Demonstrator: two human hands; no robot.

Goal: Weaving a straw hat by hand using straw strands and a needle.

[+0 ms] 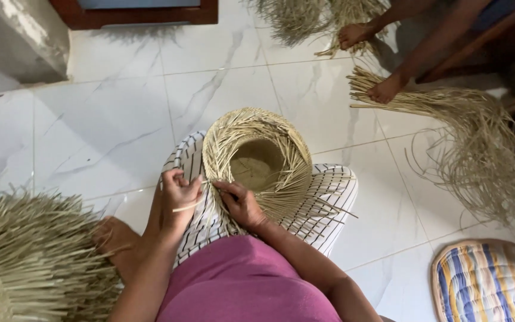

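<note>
Now both hands pinch strands; woven basket [257,162] mouth opens toward camera.

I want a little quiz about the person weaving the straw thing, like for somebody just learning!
1. True or false: the left hand pinches a loose straw strand.
2. Where does the straw basket rest? A) on the striped cloth over the lap B) on the bare floor C) on a chair
3. What lies on the floor tiles at the lower right corner?

Key
1. True; the right hand presses the weave beside it.
2. A
3. A striped cushion.
</note>
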